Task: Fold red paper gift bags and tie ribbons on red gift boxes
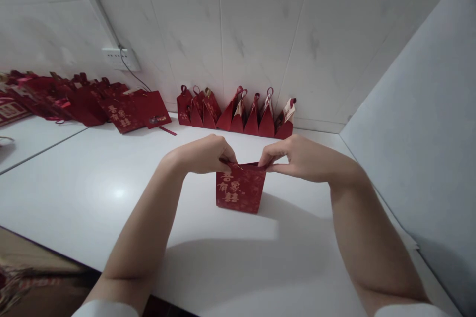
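A red gift box (241,190) with gold Chinese characters on its front stands upright on the white table (178,257). My left hand (208,156) pinches the box's top edge at its left corner. At the right corner, my right hand (293,158) grips the same edge between thumb and fingers. The top between the two hands shows a narrow dark gap. The box's inside is hidden from this angle.
Along the tiled wall stands a row of red boxes (243,121) with ribbon loops. Flat red boxes (126,111) lie piled at the back left, below a socket strip (121,59) with a cable. A pale panel (420,108) borders the right side.
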Tool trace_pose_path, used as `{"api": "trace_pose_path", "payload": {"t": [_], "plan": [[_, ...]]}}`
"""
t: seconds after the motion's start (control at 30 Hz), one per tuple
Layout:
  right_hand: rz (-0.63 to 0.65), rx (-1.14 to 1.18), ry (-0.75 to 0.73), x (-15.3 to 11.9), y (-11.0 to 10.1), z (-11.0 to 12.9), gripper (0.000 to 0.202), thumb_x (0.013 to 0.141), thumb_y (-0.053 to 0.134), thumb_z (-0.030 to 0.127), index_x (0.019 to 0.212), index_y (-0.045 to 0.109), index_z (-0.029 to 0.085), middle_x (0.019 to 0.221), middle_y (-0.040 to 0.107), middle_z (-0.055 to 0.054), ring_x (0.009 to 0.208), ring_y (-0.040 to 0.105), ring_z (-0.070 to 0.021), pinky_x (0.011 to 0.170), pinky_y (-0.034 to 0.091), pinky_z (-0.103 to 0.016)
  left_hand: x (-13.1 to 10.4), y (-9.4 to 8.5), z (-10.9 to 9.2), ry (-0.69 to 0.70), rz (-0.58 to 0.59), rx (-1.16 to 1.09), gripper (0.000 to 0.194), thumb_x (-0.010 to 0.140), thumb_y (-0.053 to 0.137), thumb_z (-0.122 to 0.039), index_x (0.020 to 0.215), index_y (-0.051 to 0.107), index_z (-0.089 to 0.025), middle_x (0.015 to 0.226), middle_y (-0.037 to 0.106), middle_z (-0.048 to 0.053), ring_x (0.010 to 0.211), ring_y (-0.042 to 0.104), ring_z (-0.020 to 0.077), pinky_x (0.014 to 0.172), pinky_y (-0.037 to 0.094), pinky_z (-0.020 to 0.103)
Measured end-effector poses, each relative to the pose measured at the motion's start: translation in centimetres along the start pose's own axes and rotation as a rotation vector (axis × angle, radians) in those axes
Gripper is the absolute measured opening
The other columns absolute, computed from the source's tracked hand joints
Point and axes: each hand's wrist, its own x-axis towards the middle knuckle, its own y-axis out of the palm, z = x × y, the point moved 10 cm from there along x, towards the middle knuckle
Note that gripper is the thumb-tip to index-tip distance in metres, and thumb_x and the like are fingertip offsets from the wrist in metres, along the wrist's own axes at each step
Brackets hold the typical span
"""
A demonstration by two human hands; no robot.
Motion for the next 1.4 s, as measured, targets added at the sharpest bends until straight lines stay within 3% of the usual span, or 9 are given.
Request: {"api": "trace_pose_path", "payload": {"t": [0.2,0.37,0.47,0.77,0.9,0.97,1.13,1.23,1.4], "plan": [[-0.043,-0.082,0.015,0.2,-0.1,0.1,0.010,0.086,0.062,0.032,0.088,0.066,0.023,0.088,0.071,0.001,0.073,0.063,-0.0159,0.065,0.044,-0.028,0.1,0.5,1.1,-0.059,0.039,0.053,0.021,0.075,0.064,-0.035,0.087,0.074,-0.021,0.069,0.067,0.000,0.057,0.050,0.0102,0.053,0.033,0.022],[-0.334,-0.016,-0.098,1.1,-0.9,2.1,0.009,0.088,0.057,0.018,0.096,0.061,0.022,0.094,0.070,-0.001,0.084,0.065,-0.0161,0.075,0.046,-0.028,0.2,0.9,2.2,-0.187,0.045,0.132,0.025,0.069,0.068,-0.043,0.065,0.068,-0.019,0.052,0.053,-0.001,0.047,0.040,0.0105,0.047,0.027,0.025],[-0.412,0.053,-0.134,1.6,-0.7,2.7,0.013,0.089,0.055,0.015,0.100,0.058,0.022,0.097,0.069,-0.002,0.086,0.065,-0.0154,0.077,0.048,-0.027,0.3,0.9,1.8,-0.175,0.024,0.139,0.028,0.070,0.068,-0.042,0.057,0.061,-0.018,0.048,0.047,-0.002,0.044,0.035,0.0098,0.045,0.025,0.026],[-0.405,0.053,-0.043,1.2,-1.2,1.5,0.018,0.089,0.056,0.021,0.107,0.056,0.025,0.094,0.068,0.000,0.085,0.065,-0.0158,0.078,0.049,-0.029,0.2,1.1,1.6,-0.163,0.055,0.136,0.029,0.072,0.068,-0.047,0.076,0.072,-0.019,0.059,0.062,0.000,0.047,0.044,0.0100,0.048,0.031,0.024],[-0.357,0.039,0.041,0.8,-1.3,0.8,0.021,0.087,0.061,0.035,0.102,0.053,0.024,0.101,0.065,-0.002,0.084,0.063,-0.0171,0.068,0.047,-0.028,0.3,-0.3,-0.6,0.015,-0.066,0.020,0.035,0.077,0.067,-0.046,0.101,0.073,-0.021,0.094,0.073,0.005,0.072,0.061,0.0140,0.064,0.042,0.024],[-0.277,0.006,0.085,0.9,-0.7,0.2,0.023,0.086,0.061,0.040,0.099,0.053,0.023,0.105,0.064,-0.004,0.083,0.061,-0.0181,0.064,0.045,-0.028,0.4,-1.1,-1.8,0.121,-0.147,-0.060,0.031,0.080,0.067,-0.042,0.102,0.072,-0.021,0.101,0.072,0.005,0.081,0.064,0.0149,0.071,0.044,0.024],[-0.102,-0.094,0.087,1.4,0.8,-0.5,0.007,0.086,0.056,0.028,0.087,0.058,0.021,0.093,0.065,-0.004,0.079,0.059,-0.0180,0.065,0.041,-0.029,0.8,-0.6,-2.3,0.185,-0.145,-0.087,0.021,0.085,0.061,-0.034,0.087,0.074,-0.018,0.074,0.069,0.001,0.062,0.055,0.0097,0.058,0.039,0.022],[-0.137,-0.097,0.063,1.3,0.5,-0.1,0.009,0.088,0.055,0.028,0.083,0.057,0.021,0.089,0.066,-0.003,0.078,0.059,-0.0173,0.066,0.040,-0.029,0.9,-0.7,-1.6,0.127,-0.162,-0.027,0.028,0.086,0.057,-0.038,0.076,0.072,-0.016,0.058,0.057,-0.002,0.052,0.038,0.0075,0.050,0.030,0.023],[-0.195,0.000,0.114,1.7,0.7,-0.8,0.015,0.092,0.050,0.035,0.093,0.057,0.022,0.089,0.066,-0.002,0.076,0.058,-0.0169,0.064,0.039,-0.028,0.7,-1.7,-0.2,0.031,-0.200,0.004,0.034,0.086,0.056,-0.039,0.062,0.061,-0.015,0.053,0.039,-0.004,0.052,0.027,0.0075,0.049,0.024,0.024]]}}
